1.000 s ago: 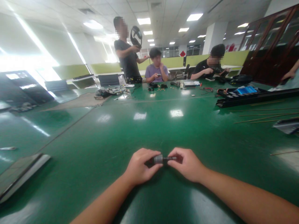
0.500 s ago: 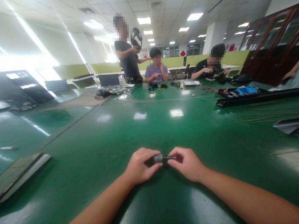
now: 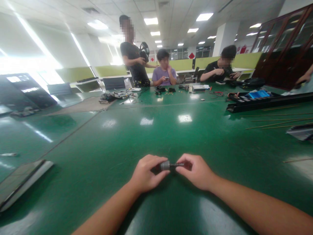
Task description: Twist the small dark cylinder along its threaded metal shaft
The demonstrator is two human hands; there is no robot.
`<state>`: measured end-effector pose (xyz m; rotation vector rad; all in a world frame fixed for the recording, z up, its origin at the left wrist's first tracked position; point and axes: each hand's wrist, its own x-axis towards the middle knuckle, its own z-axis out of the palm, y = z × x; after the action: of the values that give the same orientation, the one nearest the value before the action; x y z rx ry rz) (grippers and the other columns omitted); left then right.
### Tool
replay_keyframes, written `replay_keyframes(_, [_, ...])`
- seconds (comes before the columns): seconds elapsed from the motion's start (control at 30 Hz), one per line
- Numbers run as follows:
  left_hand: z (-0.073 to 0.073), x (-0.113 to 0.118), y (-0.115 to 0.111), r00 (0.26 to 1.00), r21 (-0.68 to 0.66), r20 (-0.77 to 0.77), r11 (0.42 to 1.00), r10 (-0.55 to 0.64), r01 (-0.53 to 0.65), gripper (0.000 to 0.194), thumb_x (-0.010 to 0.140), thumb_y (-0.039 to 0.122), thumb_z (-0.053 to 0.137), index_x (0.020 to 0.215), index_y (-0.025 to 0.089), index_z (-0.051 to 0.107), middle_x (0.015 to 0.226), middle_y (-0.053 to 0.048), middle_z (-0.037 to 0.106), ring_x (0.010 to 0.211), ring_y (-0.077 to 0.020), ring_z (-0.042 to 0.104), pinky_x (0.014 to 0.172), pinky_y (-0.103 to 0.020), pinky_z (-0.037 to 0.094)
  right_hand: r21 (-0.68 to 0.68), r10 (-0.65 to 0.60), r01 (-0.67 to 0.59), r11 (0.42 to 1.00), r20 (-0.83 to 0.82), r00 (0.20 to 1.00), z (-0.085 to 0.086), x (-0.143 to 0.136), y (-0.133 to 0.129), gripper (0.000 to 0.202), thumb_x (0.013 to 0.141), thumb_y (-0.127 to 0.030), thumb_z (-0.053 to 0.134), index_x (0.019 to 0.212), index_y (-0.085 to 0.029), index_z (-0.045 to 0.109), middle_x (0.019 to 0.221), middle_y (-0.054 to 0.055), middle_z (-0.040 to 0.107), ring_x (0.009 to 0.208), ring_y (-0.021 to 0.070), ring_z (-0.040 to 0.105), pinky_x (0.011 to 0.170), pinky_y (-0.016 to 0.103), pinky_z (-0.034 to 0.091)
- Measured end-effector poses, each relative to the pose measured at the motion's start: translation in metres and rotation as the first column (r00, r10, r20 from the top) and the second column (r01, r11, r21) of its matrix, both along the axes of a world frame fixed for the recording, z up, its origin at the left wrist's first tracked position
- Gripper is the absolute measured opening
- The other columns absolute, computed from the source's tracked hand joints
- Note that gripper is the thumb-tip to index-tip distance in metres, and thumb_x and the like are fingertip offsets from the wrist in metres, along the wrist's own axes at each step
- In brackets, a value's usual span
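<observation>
Low over the green table [image 3: 137, 133], my left hand [image 3: 148, 174] pinches a small grey metal cylinder [image 3: 165, 165] between thumb and fingers. From its right end juts a thin, dark, ridged shaft [image 3: 173, 164], lying about level. My right hand [image 3: 195, 171] is closed around the outer part of this shaft, thumb below and index finger above. The two hands face each other with a short gap between. The cylinder's left end is hidden inside my left hand. Whether the shaft and cylinder are one piece, I cannot tell.
A flat panel [image 3: 23, 181] lies at the near left. Thin rods [image 3: 281, 120] and a long black channel [image 3: 266, 102] lie to the right. Wires and parts [image 3: 119, 95] are spread at the far side, where a person [image 3: 135, 60] stands and two others sit.
My hands and the cylinder with its shaft stay almost where they were. Across the table, the standing person has lowered the black object a little.
</observation>
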<state>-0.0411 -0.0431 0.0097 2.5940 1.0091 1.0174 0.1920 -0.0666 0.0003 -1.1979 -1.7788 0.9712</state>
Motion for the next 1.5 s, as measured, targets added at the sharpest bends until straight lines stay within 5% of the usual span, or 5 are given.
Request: replay_keyframes(1.5, [0.0024,-0.0005,-0.0010,1.000,-0.011,0.012,1.000,0.012,-0.012,0.029,0.080,0.032,0.072,0.106,0.020,0.070,0.088,-0.005,0.074,0.077,-0.0185,0.065,0.072,-0.033,0.052,-0.023,-0.028,0.027,0.999,-0.032,0.999,-0.0003,0.0002,0.0000,0.010,0.083,-0.025,0.065,0.085,-0.017,0.068,0.074,0.002,0.069,0.064,0.0142,0.059,0.060,0.024,0.044])
